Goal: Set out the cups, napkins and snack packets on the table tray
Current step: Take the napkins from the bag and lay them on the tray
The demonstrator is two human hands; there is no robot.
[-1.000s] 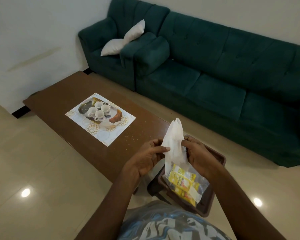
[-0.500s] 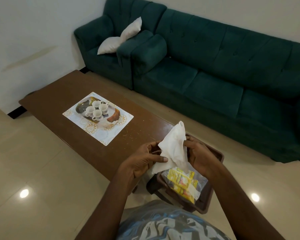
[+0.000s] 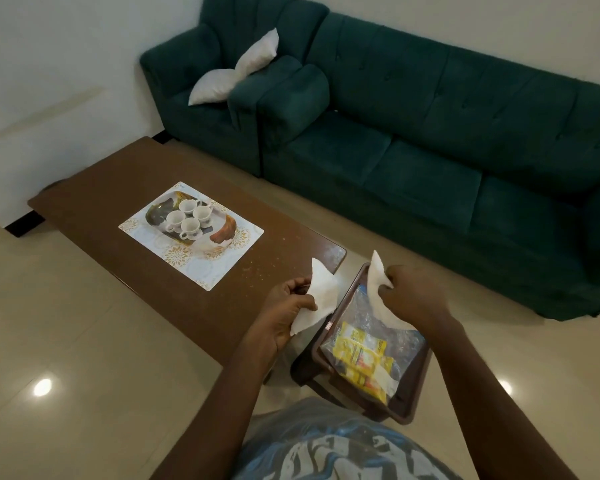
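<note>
Cups (image 3: 187, 219) already on far tray (image 3: 157, 213); left hand (image 3: 286, 308) grips napkin (image 3: 321, 296), right hand (image 3: 414, 299) second napkin (image 3: 378, 289); snack packets (image 3: 359, 355) unplaced.

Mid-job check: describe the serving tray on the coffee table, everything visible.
The serving tray is a shallow oval, patterned grey, white and orange-brown. It lies flat on a white placemat with gold florals, mid coffee table. Four white handled cups stand upright, clustered toward its far-left end; the near-right end is bare. Nothing else touches it.
</note>
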